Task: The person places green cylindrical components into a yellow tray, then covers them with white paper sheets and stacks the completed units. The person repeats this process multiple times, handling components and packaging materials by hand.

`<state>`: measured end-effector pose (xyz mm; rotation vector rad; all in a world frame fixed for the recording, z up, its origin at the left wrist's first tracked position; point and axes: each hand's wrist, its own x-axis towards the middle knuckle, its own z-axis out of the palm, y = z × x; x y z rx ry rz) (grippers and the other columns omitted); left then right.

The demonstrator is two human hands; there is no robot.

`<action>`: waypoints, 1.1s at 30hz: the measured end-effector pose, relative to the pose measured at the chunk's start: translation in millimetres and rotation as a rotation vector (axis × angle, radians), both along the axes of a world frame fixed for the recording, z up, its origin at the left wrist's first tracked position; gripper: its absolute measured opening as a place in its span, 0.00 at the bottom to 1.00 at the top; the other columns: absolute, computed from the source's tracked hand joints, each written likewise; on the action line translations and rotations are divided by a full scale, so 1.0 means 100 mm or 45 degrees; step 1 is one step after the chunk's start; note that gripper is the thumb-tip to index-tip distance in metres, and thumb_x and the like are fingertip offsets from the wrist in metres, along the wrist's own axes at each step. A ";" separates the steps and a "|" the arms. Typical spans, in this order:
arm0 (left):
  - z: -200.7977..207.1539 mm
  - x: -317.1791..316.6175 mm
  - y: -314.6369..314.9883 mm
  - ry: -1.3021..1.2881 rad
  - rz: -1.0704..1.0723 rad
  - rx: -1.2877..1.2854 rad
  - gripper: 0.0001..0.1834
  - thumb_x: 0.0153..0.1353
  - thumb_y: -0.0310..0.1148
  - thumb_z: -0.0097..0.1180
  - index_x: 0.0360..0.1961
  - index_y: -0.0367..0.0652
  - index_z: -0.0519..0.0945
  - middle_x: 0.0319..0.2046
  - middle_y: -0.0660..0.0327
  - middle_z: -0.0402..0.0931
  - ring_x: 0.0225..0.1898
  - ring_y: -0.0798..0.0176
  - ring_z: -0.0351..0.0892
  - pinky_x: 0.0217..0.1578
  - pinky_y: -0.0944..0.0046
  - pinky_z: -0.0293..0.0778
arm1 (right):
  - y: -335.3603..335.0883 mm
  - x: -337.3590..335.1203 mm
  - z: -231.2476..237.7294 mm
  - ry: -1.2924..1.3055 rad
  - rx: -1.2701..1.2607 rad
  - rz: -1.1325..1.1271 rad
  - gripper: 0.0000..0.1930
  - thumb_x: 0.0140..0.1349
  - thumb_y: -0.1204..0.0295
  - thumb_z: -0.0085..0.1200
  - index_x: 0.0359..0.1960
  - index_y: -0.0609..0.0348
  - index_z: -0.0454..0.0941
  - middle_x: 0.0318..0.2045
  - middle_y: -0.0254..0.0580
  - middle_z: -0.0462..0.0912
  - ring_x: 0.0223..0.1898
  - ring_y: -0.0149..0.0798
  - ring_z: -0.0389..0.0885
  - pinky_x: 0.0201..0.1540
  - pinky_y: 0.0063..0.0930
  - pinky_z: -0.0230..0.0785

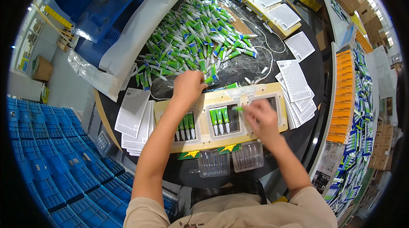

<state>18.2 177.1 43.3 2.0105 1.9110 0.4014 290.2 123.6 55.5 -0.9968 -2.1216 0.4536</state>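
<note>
My left hand (188,86) reaches to the near edge of a heap of small green-and-white tubes (187,40). Its fingers are pinched at one tube (211,79); their tips are partly hidden. Over the right part of a cream-yellow tray fixture (200,146), my right hand (260,116) is smeared by motion. A blurred green tube (240,109) sticks out from its fingers. In the fixture's middle pocket, three tubes (220,119) stand side by side in a clear plastic blister. Several more tubes (186,126) fill the left pocket, partly behind my left forearm.
Printed white cards lie in stacks left (133,113) and right (294,81) of the fixture. Clear blister shells (214,163) rest at its near edge. A second fixture (279,12) holds cards at the back. A white cable (266,40) crosses the table. Blue crates (64,155) stand at left.
</note>
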 end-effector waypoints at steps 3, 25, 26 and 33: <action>0.14 0.11 -0.46 -0.260 0.160 0.280 0.11 0.55 0.32 0.71 0.38 0.41 0.87 0.30 0.53 0.82 0.31 0.51 0.83 0.32 0.53 0.76 | -0.34 0.02 -0.11 -0.273 0.132 0.112 0.17 0.54 0.82 0.59 0.47 0.67 0.83 0.41 0.48 0.80 0.37 0.45 0.82 0.38 0.35 0.79; -0.19 1.38 -1.39 0.015 0.105 0.604 0.17 0.55 0.35 0.67 0.44 0.39 0.85 0.30 0.63 0.76 0.35 0.61 0.79 0.43 0.57 0.70 | -0.25 0.26 0.00 -0.049 -0.081 -0.299 0.12 0.56 0.84 0.59 0.43 0.65 0.83 0.43 0.47 0.84 0.44 0.50 0.82 0.47 0.38 0.75; -0.18 1.38 -1.42 0.030 0.122 0.559 0.20 0.54 0.37 0.68 0.47 0.39 0.84 0.33 0.61 0.78 0.38 0.60 0.80 0.45 0.56 0.69 | -0.26 0.19 0.00 -0.040 -0.077 -0.257 0.12 0.56 0.84 0.59 0.43 0.65 0.83 0.43 0.48 0.83 0.44 0.50 0.82 0.47 0.38 0.75; -0.18 1.17 -1.45 0.068 -0.115 0.448 0.37 0.54 0.48 0.69 0.59 0.33 0.78 0.61 0.53 0.76 0.62 0.51 0.73 0.64 0.42 0.62 | -0.28 -0.11 -0.19 -0.038 -0.263 -0.067 0.12 0.57 0.81 0.62 0.43 0.63 0.84 0.39 0.44 0.81 0.41 0.49 0.80 0.41 0.39 0.75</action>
